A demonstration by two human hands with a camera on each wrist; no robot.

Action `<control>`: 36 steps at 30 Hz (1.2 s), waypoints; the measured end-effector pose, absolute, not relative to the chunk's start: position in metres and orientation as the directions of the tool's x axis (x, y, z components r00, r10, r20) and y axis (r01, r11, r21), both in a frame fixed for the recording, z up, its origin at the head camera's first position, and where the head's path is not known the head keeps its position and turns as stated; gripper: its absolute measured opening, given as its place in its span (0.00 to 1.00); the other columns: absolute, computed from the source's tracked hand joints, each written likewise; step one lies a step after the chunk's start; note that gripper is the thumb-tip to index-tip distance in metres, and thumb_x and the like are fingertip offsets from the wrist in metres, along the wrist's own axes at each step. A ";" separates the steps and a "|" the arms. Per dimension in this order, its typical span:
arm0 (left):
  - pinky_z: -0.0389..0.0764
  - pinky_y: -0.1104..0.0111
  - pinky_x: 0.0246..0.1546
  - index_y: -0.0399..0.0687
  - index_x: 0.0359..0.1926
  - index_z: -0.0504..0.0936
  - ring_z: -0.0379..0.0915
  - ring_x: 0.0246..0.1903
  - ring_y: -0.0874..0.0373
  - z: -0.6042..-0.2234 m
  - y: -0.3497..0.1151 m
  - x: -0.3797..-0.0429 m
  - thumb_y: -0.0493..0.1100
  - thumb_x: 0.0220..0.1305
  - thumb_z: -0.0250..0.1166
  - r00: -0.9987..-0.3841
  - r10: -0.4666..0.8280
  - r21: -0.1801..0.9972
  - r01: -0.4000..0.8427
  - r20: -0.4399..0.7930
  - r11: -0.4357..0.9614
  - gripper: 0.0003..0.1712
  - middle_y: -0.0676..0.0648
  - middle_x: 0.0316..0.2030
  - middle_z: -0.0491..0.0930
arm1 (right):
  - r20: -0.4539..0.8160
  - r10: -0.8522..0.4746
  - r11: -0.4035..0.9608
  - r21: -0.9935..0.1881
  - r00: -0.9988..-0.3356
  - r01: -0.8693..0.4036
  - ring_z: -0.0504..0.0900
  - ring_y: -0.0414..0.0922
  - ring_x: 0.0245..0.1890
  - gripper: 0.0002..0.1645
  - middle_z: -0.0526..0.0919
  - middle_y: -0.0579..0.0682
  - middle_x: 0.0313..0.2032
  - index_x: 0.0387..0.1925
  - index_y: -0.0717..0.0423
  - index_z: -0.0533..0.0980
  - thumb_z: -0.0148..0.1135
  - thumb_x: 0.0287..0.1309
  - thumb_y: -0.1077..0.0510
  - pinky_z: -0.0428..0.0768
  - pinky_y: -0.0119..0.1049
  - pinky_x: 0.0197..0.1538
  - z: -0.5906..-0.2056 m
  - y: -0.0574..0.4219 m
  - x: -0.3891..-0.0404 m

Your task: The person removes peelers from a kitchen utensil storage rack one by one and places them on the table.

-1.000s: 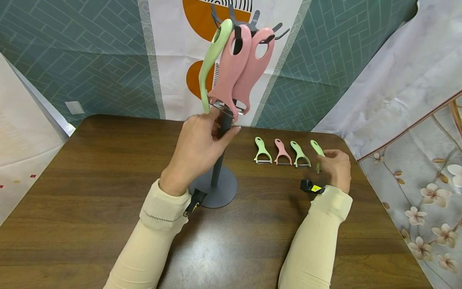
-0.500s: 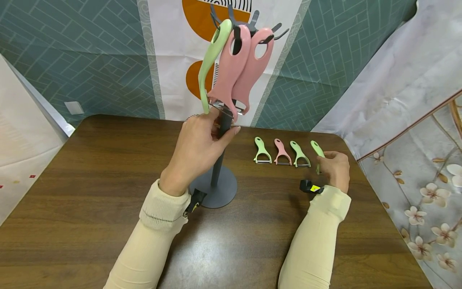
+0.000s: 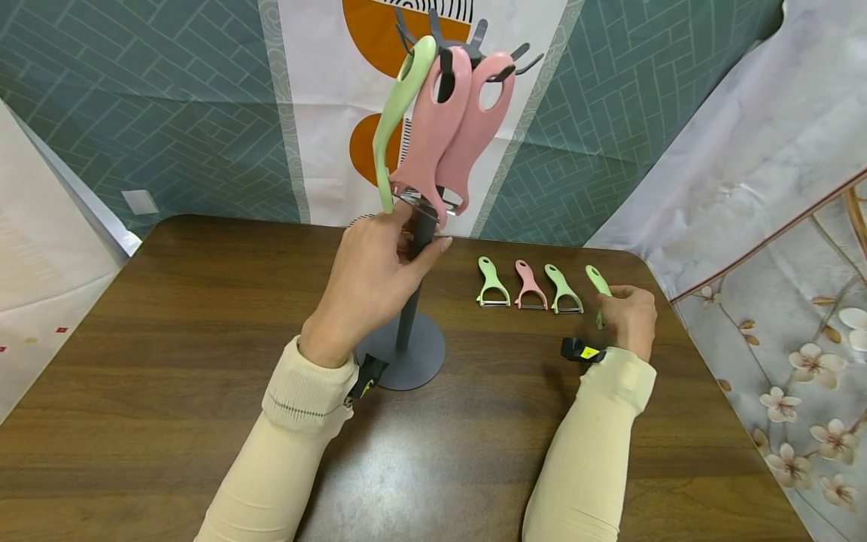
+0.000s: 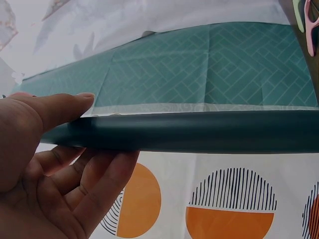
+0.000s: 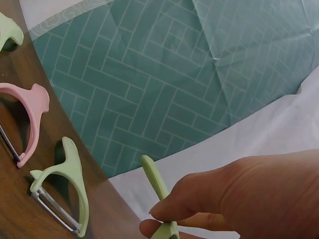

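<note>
My left hand grips the dark grey pole of a hook stand, thumb on one side and fingers on the other. From the stand's top hooks hang a green peeler and two pink peelers, one pink peeler overlapping the other pink peeler. At the table's right, my right hand pinches a green peeler between thumb and fingers; its lower part is partly hidden by the hand. Left of that hand lie a green peeler, a pink peeler and another green peeler.
The round grey base of the stand rests on the brown wooden table. Behind the table hangs a teal patterned cloth with a white and orange panel. A flowered cloth borders the right edge.
My right hand, with the green peeler in it, has shifted very slightly, the peeler's handle moving a little to the right. The left hand and the stand have stayed put.
</note>
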State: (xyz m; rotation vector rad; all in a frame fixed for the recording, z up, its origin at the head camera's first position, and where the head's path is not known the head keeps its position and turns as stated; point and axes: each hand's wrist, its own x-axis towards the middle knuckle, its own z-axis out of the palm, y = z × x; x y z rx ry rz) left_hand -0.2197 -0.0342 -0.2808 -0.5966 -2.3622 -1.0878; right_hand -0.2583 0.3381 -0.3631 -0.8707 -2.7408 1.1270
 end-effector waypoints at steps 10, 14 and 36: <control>0.64 0.63 0.26 0.44 0.35 0.77 0.68 0.21 0.56 -0.280 -0.034 -0.220 0.48 0.66 0.70 -0.786 0.190 0.576 0.572 0.588 0.584 0.14 0.49 0.17 0.72 | -0.112 0.566 0.538 -0.700 -0.817 0.469 0.74 0.60 0.60 0.28 0.77 0.66 0.63 0.66 0.62 0.75 0.54 0.68 0.55 0.72 0.57 0.64 -0.370 0.337 -0.258; 0.64 0.63 0.27 0.44 0.35 0.77 0.68 0.21 0.55 -0.281 -0.034 -0.220 0.49 0.66 0.70 -0.784 0.193 0.571 0.575 0.590 0.586 0.15 0.49 0.17 0.72 | -0.105 0.587 0.524 -0.706 -0.803 0.476 0.74 0.60 0.60 0.28 0.78 0.64 0.62 0.64 0.60 0.76 0.55 0.65 0.56 0.72 0.56 0.63 -0.372 0.336 -0.259; 0.64 0.63 0.27 0.43 0.36 0.77 0.69 0.21 0.55 -0.281 -0.034 -0.219 0.49 0.66 0.70 -0.791 0.188 0.573 0.563 0.582 0.595 0.15 0.49 0.17 0.73 | -0.110 0.641 0.452 -0.746 -0.760 0.489 0.71 0.59 0.63 0.30 0.77 0.64 0.65 0.65 0.61 0.76 0.51 0.61 0.62 0.71 0.54 0.65 -0.380 0.337 -0.261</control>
